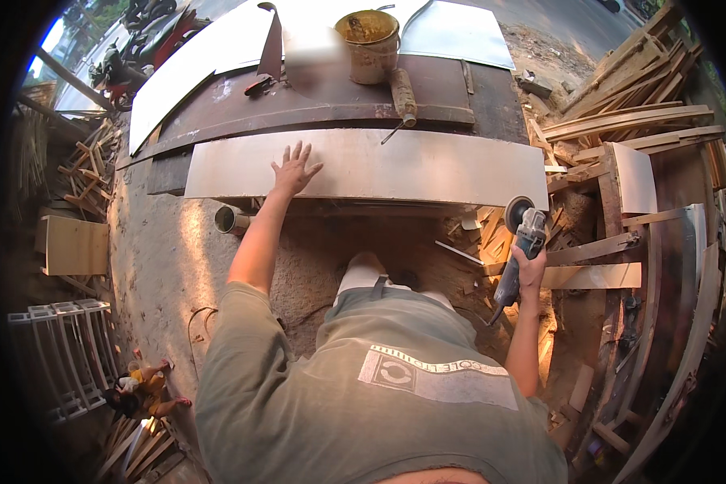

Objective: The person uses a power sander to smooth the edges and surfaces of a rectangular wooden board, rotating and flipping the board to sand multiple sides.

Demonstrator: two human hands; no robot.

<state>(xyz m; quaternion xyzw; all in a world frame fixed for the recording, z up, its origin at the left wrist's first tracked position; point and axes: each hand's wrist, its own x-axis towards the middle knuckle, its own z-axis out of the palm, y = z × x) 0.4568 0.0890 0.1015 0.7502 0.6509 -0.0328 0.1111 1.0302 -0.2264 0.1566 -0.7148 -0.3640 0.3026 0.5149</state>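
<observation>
My left hand (294,169) lies flat, fingers spread, on a long pale board (411,165) that rests across the front of a dark workbench (452,89). My right hand (531,270) hangs low at my right side, gripping an angle grinder (521,242) by its body. The grinder's round disc (518,213) points up, just below the board's right end and apart from it.
On the bench stand a dirty bucket (369,44), a handsaw (270,48), a wooden-handled tool (403,95) and pale sheets (194,64). Scrap wood (621,105) is piled at the right. A metal can (227,219) lies below the board. White racks (64,355) and a crouching person (141,391) are at the lower left.
</observation>
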